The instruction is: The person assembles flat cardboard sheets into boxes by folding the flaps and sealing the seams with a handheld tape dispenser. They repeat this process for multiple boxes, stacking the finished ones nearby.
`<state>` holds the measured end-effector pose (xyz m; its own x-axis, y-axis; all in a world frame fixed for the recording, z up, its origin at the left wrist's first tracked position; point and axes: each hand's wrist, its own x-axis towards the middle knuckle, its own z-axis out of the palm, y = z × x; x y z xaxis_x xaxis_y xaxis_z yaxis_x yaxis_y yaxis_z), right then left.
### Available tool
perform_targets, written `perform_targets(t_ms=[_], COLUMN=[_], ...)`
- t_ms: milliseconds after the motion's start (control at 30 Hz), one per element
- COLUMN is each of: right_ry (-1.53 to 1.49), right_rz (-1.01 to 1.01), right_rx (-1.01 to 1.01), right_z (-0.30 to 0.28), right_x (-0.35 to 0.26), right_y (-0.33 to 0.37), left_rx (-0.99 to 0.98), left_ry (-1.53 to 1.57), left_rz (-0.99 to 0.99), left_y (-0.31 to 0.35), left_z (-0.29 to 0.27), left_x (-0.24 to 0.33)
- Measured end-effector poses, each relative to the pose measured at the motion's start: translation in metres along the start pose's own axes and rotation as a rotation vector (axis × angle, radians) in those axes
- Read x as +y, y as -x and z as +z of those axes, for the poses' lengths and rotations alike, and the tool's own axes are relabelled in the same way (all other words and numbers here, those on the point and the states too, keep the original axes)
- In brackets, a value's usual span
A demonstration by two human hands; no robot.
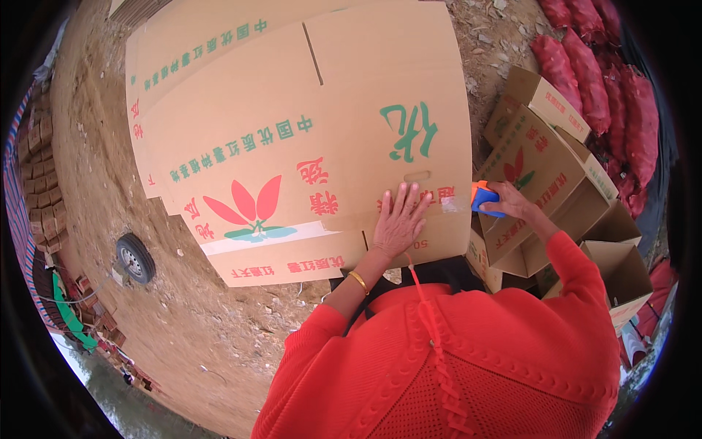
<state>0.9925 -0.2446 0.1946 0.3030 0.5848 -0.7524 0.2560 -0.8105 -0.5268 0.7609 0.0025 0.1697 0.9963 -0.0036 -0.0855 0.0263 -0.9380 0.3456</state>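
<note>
A large flattened cardboard box (358,88), printed in red and green, lies in front of me on top of other flat cardboard. My left hand (400,223) rests flat on it near the close edge, fingers spread, just below the oval handle slot. At the box's right edge my right hand (514,203) grips an orange and blue tape dispenser (485,199). A short piece of clear tape (451,204) shows on the cardboard beside the dispenser. A long pale strip (307,233) runs along the near left part, across the printed leaf picture.
Several opened cardboard boxes (545,183) are heaped at my right. Behind them red mesh sacks (638,121) are piled. On the dirt ground (183,322) at the left lies a small wheel (135,258). Stacked cartons (45,190) line the far left.
</note>
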Motion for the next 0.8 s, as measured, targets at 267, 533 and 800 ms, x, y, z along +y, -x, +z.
perform_targets(t_ms=[267,533,800], right_ry=[-0.161,-0.281,-0.758], right_rz=[-0.006,-0.025,0.042], right_rx=[0.042,0.044,-0.008], right_z=[0.012,0.023,0.032], right_x=[0.007,0.015,-0.014], right_y=[0.0,0.004,0.027], left_rx=[-0.248,-0.167,0.029], left_ry=[0.244,-0.091,-0.175], left_rz=[0.022,-0.25,-0.133], left_y=[0.069,0.204,0.207], left_z=[-0.031,-0.038,-0.098], left_x=[-0.029,-0.098,-0.104])
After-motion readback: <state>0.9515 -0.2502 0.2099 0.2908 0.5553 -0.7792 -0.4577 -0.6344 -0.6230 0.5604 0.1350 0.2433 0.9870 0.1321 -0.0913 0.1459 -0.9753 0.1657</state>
